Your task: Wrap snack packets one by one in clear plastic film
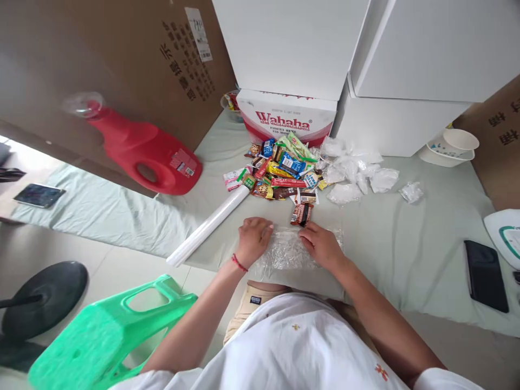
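My left hand [252,240] and my right hand [320,245] rest on a crumpled sheet of clear plastic wrap [286,250] at the near edge of the cloth-covered table [406,244]. Both hands have their fingers curled down onto the wrap's side edges. A red cord circles my left wrist. A small brown snack pack [301,214] lies just beyond my right hand. Behind it is a pile of several colourful snack packets [280,170]. A white roll of wrap [209,225] lies slanted to the left of my left hand.
Crumpled clear bags [353,173] lie right of the snacks. A Wahaha carton [286,116] and white boxes [406,70] stand behind. A red jug [142,149] lies at left, with a phone [39,195] beyond. A black phone [485,274] and bowls [449,147] sit right. A green stool [109,330] stands near left.
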Demonstrator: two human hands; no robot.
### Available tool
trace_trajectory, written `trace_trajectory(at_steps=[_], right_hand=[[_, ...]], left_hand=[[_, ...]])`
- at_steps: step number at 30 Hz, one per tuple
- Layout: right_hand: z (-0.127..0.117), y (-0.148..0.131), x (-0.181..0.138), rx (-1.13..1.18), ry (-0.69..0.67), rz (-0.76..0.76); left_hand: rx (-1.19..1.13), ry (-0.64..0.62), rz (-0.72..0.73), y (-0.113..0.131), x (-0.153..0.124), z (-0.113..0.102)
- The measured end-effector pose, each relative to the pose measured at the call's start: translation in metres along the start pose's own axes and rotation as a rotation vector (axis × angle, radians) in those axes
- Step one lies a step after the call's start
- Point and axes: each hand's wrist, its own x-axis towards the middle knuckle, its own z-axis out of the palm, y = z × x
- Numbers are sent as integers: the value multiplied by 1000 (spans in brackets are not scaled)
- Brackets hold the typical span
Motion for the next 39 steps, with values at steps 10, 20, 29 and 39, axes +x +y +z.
trace_trajectory(at_steps=[10,20,29,39], right_hand=[[-30,-12,-40,48,186,-234],[-40,-15,-54,64,190,-235],[-52,-16,-78,113,314,-16],[-27,-15,-37,126,184,2]], left_hand=[[-680,-493,173,45,28,-19],[-953,-673,-13,45,5,-15],[-939,-284,-261,41,-8,-3],[-778,-210,-69,76,-34,10]])
